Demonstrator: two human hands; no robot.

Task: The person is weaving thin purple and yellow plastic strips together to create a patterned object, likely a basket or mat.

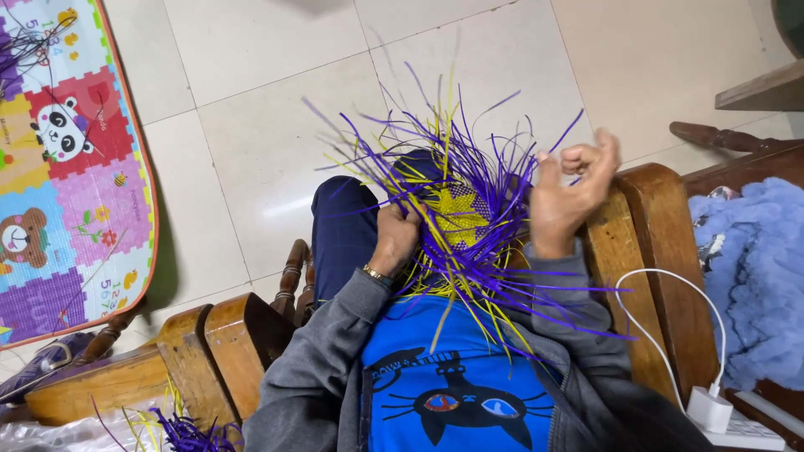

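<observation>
At the centre of the frame a small yellow-and-purple woven panel (459,213) is finished, with many loose plastic strips (469,151) unwoven around it. The left hand (394,238) grips the panel's edge; the right hand (569,197), upper right, pinches a purple strip.

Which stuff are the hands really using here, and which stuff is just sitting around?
In use:
- woven piece of purple and yellow strips
- left hand, gripping the weave
- right hand, pinching a purple strip

Just lying about:
- colourful play mat
- white charger and cable
- blue fluffy blanket
- spare strips by the wooden chair arm
</observation>
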